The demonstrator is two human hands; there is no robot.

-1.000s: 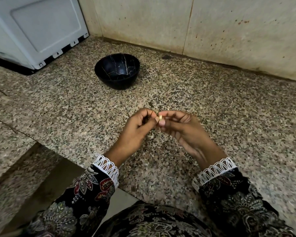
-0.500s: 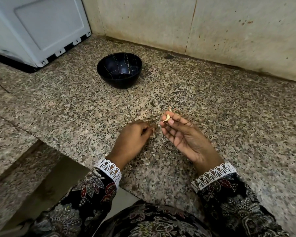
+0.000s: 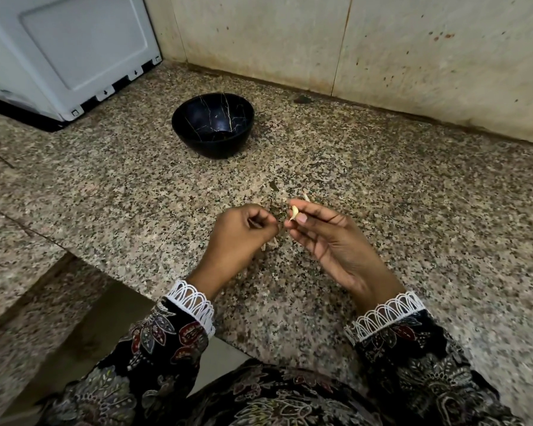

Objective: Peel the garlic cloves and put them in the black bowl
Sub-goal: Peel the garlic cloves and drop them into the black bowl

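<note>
A small pale garlic clove (image 3: 294,212) is shown pinched between the thumb and fingertips of the right hand (image 3: 330,241), raised above the speckled brown granite countertop (image 3: 397,186); a thin wisp of skin hangs from the clove's lower end, so peeling is judged to be incomplete or only just finished. The left hand (image 3: 240,235) is held just beside it, knuckles up, with its fingers curled inward; whether a scrap of skin is pinched in them cannot be told. Pale flakes of papery garlic skin (image 3: 270,242) are seen scattered on the countertop beneath and beyond the hands. The glossy black round bowl with fine gold veining (image 3: 213,126) stands well apart from the hands, toward the tiled wall (image 3: 413,56), and no clove can be made out inside it. A white appliance (image 3: 65,50) occupies the far left corner. The step in hand is judged to be the stripping of the last skin; the next move calls for removal of the hanging wisp, then carriage of the clove forward and leftward to be dropped into the bowl.
</note>
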